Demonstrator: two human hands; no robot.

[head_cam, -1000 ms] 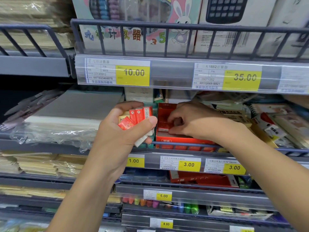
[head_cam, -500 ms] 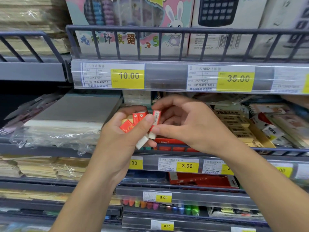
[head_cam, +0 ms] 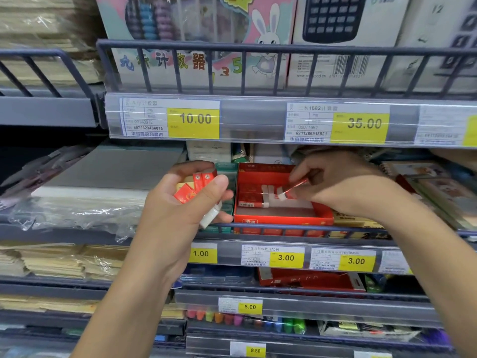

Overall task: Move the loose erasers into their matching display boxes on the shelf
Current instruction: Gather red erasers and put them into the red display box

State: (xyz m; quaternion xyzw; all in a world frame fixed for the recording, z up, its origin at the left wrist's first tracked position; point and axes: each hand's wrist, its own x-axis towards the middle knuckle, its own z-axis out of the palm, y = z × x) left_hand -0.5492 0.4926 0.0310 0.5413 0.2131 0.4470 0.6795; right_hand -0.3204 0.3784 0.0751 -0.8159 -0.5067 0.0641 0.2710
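The right hand [head_cam: 343,187] pinches one red-sleeved eraser [head_cam: 293,188] between thumb and fingertips and holds it tilted, white end down, over the far right part of the red display box [head_cam: 281,218] on the shelf [head_cam: 284,228]. The box already contains a row of erasers [head_cam: 254,196] along its far wall; its near half shows bare floor. The left hand [head_cam: 185,202] is curled around a bundle of loose erasers [head_cam: 197,186], thumb pressed across the front, just left of the box and in front of a green box [head_cam: 227,177].

Risks from this position:
- The pinched eraser is tilted. Released at this angle, it is likely to fall flat or lie across the seated row instead of standing in line
- One white eraser end [head_cam: 210,217] protrudes below the left thumb. A slackened grip is likely to let it slip to the shelf rail or the lower shelves
- The yellow-sleeved eraser [head_cam: 184,183] in the bundle does not appear to match the red box; placing it there is a sorting error
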